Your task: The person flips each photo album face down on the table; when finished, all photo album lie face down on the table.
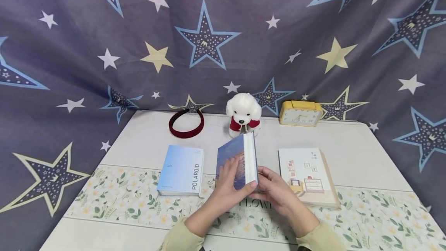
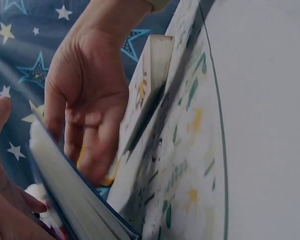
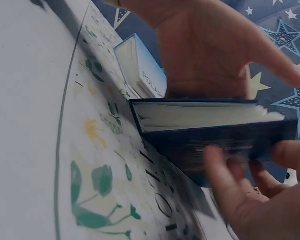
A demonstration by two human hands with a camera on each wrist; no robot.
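A thick blue hardcover book (image 1: pixel 231 162) is held upright and tilted over the middle of the table, its white page edges showing. My left hand (image 1: pixel 228 181) grips it, fingers spread over the blue cover and thumb at the lower corner. On the opposite cover rest the loosely bent fingers of my right hand (image 1: pixel 277 191). In the right wrist view, the book (image 3: pixel 215 132) stands between both hands, the right fingertips against its dark cover. The right hand (image 2: pixel 92 95) looks blurred in the left wrist view.
A blue POLAROID book (image 1: pixel 181 169) lies left, and a white book with furniture drawings (image 1: pixel 306 175) lies right. Behind are a dark red headband (image 1: pixel 186 133), a white plush dog (image 1: pixel 244 107) and a yellow clock (image 1: pixel 301 113). A star-patterned curtain (image 1: pixel 223 76) hangs behind the table.
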